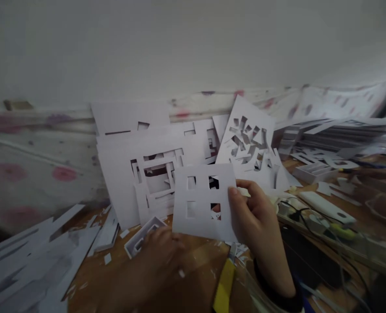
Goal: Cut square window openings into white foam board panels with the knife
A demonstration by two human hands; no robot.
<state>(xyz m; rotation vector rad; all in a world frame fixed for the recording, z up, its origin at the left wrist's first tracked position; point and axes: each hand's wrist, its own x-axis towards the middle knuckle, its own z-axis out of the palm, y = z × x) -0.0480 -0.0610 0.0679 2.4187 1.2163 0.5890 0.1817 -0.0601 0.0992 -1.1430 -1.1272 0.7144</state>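
My right hand [256,217] pinches the right edge of a white card panel [201,200] between thumb and fingers. Several square window holes are cut through the panel, which is held upright above the table. Blurred by motion, my left hand [160,250] is low over the table beside a small open white box [143,237], partly covering it; whether its fingers grip anything does not show. A yellow-handled cutter knife [224,287] lies below the panel, between my hands.
Cut-out white sheets [121,174] lean against the wall, with another perforated sheet [245,134] to their right. White strips [32,256] lie at left. A white power strip [326,206] with tangled cables is at right, near a blurred hand [375,184], apparently another person's.
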